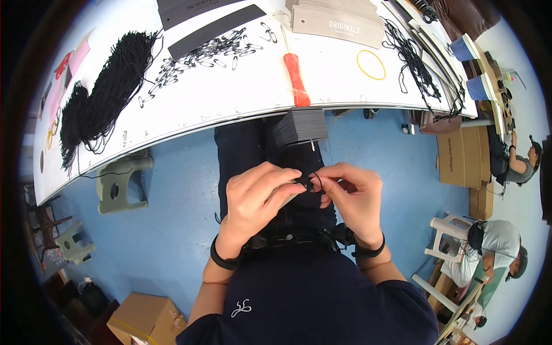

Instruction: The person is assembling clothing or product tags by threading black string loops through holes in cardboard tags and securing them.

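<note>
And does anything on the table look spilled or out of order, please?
Perhaps a little untidy: the safety pins lie scattered loose, not gathered, and the black cords toward the right of the table lie tangled.

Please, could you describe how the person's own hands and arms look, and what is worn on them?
The left hand and the right hand wear no gloves. Each has a black wristband. Above it, the forearms are bare up to short, dark navy sleeves.

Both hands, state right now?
Left hand: closed, pinching a small dark piece, kind unclear.
Right hand: closed, pinching a thin black cord.
</note>
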`<state>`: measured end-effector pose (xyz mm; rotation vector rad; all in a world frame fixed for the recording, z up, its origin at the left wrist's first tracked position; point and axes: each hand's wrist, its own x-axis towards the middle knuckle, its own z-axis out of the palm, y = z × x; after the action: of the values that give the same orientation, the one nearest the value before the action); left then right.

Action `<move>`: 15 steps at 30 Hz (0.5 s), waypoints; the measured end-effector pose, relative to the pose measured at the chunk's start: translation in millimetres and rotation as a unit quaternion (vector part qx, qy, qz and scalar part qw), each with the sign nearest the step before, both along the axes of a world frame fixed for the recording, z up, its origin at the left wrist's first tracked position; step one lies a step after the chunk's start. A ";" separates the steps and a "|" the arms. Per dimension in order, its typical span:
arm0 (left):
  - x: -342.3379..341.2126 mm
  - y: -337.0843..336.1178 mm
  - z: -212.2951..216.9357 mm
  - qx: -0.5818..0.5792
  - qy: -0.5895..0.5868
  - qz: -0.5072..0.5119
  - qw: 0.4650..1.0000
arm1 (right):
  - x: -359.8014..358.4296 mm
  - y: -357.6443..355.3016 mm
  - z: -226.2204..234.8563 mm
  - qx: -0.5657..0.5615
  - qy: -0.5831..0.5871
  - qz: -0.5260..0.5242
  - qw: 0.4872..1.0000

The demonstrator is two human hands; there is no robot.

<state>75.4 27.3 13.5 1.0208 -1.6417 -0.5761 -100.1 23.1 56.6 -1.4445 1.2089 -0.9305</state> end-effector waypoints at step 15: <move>7.0 -1.6 -11.1 0.063 0.064 -0.104 0.991 | -21.9 -12.8 -8.3 -0.130 0.022 -0.049 0.990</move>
<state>82.4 25.7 2.5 0.8881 -1.6246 -0.8759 -122.0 10.3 48.4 -1.6289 1.2346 -1.1619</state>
